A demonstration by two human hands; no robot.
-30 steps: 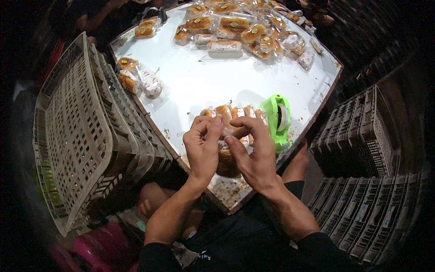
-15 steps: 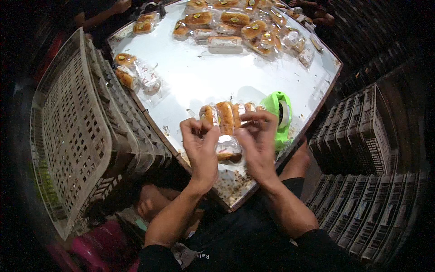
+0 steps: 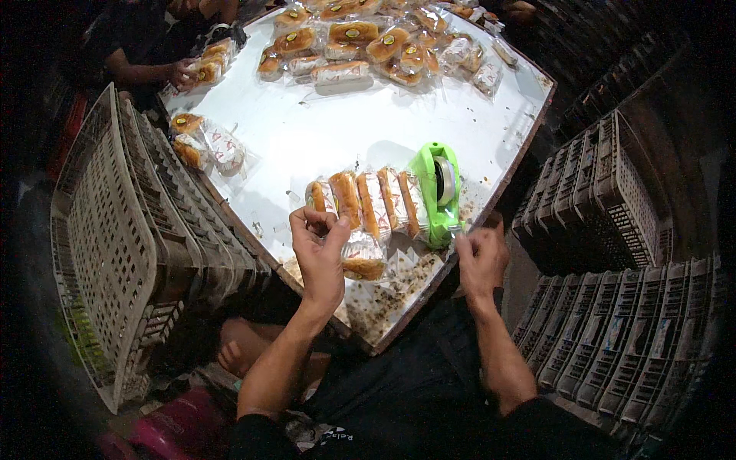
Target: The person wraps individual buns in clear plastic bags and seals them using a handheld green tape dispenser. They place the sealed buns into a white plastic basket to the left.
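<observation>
A plastic-wrapped bread roll [image 3: 363, 259] lies crosswise near the table's front corner. Beside its left end, my left hand [image 3: 320, 257] is closed, thumb and forefinger pinching at the wrapper; the fingertips partly hide that end. My right hand [image 3: 484, 259] is closed off the table's right edge, by the front end of a green tape dispenser [image 3: 438, 195]. A small pale bit of tape [image 3: 457, 229] shows at its fingertips. Between the roll and the dispenser's left side, several wrapped rolls [image 3: 373, 201] stand in a row, side by side.
A large pile of wrapped rolls [image 3: 356, 34] covers the far end of the white table [image 3: 307, 123]. More rolls [image 3: 201, 142] lie at its left edge. Another person's hand [image 3: 182, 74] touches rolls at the far left. Plastic crates [image 3: 115, 215] stand left, others [image 3: 583, 192] right.
My right hand has left the roll and moved right to the dispenser's front end. My left hand stays at the roll. The other person's hand has come to the far-left rolls.
</observation>
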